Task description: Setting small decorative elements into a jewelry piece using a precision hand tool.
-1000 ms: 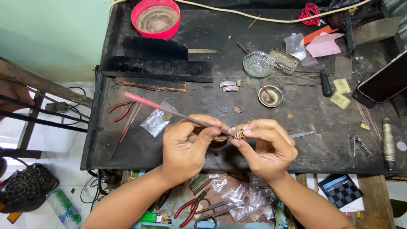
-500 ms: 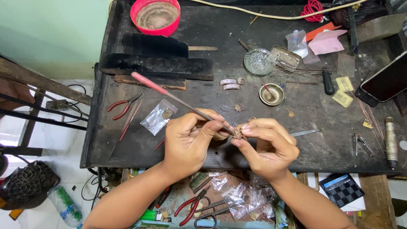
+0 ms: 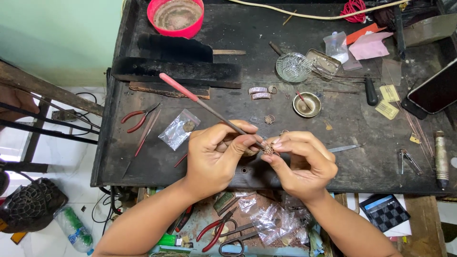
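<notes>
My left hand grips a thin metal tool with a pink handle, its shaft slanting up to the left and its tip at a small ornate metal piece. My right hand pinches that small piece between thumb and fingertips, just above the front edge of the dark workbench. Both hands meet at the middle of the bench front. Details of the small piece are too tiny to tell.
On the bench lie red-handled pliers, a small plastic bag, two bangle-like bands, a small brass dish, a glass dish, a metal tin, a red bowl, a phone. Below are more pliers and bags.
The pink-handled tool has swung steeper, its handle end moving up and to the right. Both hands have stayed together at the bench front.
</notes>
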